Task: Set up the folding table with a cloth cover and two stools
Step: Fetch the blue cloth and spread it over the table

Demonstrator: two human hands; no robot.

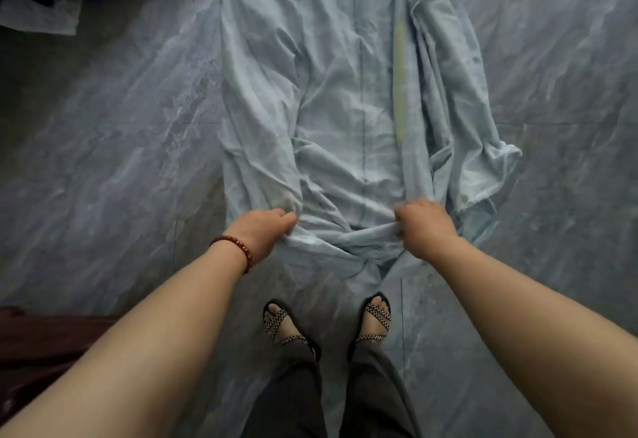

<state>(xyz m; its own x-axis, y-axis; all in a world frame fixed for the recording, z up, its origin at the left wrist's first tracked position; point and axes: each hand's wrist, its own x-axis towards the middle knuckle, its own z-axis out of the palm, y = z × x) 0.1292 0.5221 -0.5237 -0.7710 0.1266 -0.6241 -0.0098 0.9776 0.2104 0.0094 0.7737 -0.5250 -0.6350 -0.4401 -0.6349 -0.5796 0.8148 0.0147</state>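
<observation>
Blue cloth [345, 92], gripped at its near edge by left hand [262, 230] and right hand [426, 227], wants an even, level pull to flatten.

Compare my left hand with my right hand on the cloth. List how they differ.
The left hand has a red bead bracelet at its wrist; the right hand has a bare wrist. The left hand grips below the flatter left side of the cloth; the right hand grips below its heaped, bunched right side. Shared: both curl round the near edge of the pale blue cloth.
</observation>
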